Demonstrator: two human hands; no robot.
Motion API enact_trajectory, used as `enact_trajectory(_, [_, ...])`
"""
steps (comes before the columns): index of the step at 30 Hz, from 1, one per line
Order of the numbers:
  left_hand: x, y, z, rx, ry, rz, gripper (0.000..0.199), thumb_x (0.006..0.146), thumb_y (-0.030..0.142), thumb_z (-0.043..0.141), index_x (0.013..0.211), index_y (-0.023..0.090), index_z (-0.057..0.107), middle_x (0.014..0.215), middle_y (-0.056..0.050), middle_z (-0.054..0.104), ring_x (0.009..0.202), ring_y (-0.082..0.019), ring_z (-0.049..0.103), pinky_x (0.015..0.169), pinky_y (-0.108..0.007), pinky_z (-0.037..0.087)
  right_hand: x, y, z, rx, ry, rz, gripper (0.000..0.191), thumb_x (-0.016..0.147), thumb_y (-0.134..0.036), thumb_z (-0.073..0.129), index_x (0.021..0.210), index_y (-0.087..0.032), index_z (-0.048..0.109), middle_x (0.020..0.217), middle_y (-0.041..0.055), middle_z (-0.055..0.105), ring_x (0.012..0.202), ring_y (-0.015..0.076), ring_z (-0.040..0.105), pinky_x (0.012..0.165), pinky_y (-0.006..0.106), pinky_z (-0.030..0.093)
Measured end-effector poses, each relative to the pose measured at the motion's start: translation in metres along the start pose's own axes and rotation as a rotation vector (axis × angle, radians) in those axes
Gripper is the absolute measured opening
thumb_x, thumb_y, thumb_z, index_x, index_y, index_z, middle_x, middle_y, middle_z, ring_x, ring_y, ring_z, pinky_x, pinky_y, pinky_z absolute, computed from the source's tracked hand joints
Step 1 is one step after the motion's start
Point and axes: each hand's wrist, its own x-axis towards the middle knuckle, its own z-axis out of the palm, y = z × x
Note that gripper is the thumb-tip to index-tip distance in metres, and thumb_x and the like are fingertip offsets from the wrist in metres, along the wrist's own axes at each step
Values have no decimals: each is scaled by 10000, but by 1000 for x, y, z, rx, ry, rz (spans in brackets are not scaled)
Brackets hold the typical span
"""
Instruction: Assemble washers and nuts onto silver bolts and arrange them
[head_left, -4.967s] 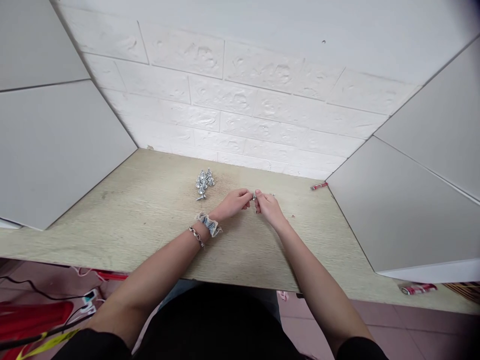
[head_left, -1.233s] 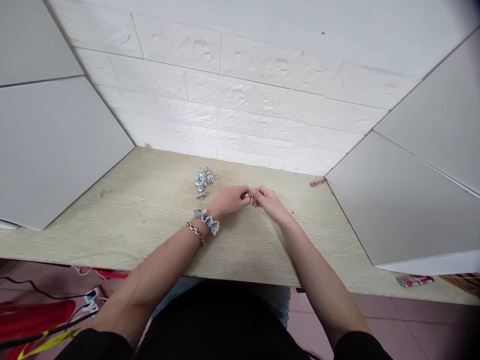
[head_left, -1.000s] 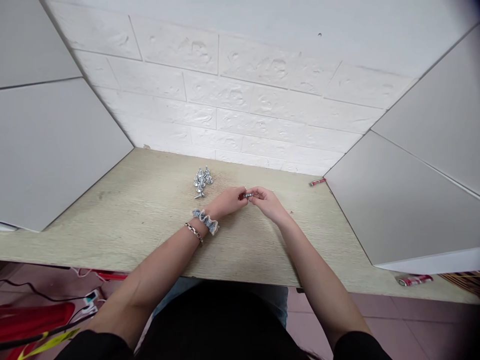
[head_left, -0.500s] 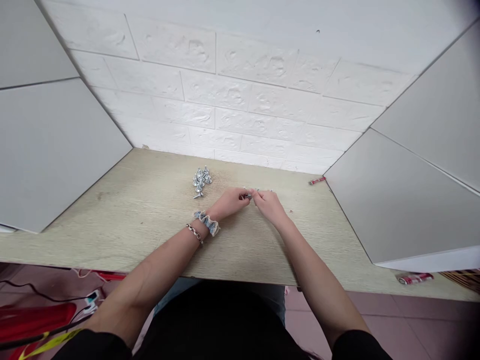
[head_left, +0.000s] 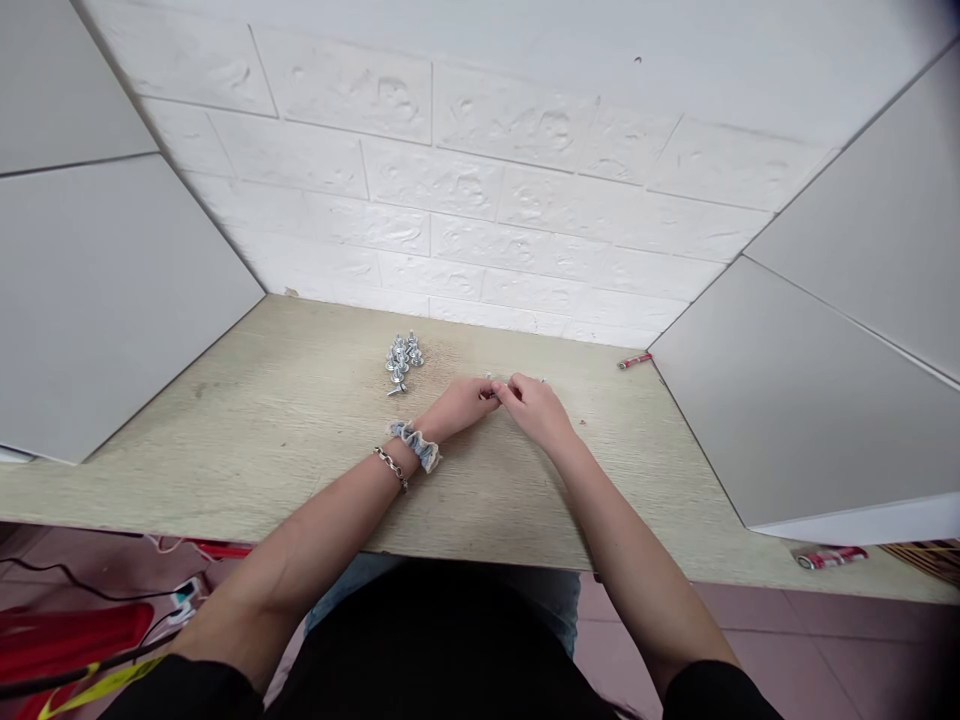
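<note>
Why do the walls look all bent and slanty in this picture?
In the head view, the wide lens stretches the white brick wall and tilts the grey panels; the light is soft, so the left hand and right hand cast only faint shadows.

A hand can pass along the front edge of the counter and across its left half, while the pile of silver bolts near the back edge, the red stick at the back right corner, the white brick wall and the grey side panels stand in the way.
</note>
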Motion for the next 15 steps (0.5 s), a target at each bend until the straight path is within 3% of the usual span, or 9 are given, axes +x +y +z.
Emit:
enact_trajectory(5, [2, -5, 4, 27, -33, 14, 242, 782, 266, 432, 664, 137, 599, 625, 0, 597, 616, -120, 479, 572, -229, 309, 3, 5, 4, -64, -87, -61, 397, 883, -440, 277, 608, -189, 417, 663, 33, 557, 639, 155, 461, 565, 264, 251])
enact_trajectory(8, [3, -9, 5, 29, -44, 22, 222, 765, 248, 433, 660, 138, 595, 654, -7, 615, 640, -129, 489, 577, -230, 313, 1, 4, 5, -90, -79, -68, 308, 871, -363, 296, 641, -193, 410, 689, 34, 560, 654, 159, 471, 566, 264, 259])
enact_trajectory(11, [3, -11, 6, 9, -65, 31, 209, 752, 247, 437, 664, 140, 594, 651, 0, 608, 644, -132, 490, 572, -229, 309, -1, 0, 4, -91, -58, -78, 72, 790, -248, 379, 758, -202, 424, 715, 18, 553, 643, 158, 472, 558, 258, 275])
enact_trajectory(15, [3, -10, 6, -7, -55, -8, 221, 753, 281, 451, 641, 138, 578, 597, 11, 566, 614, -127, 477, 548, -230, 293, -2, -2, 0, -86, 13, -92, 99, 772, -246, 407, 860, -205, 428, 777, 17, 564, 664, 161, 485, 574, 258, 292])
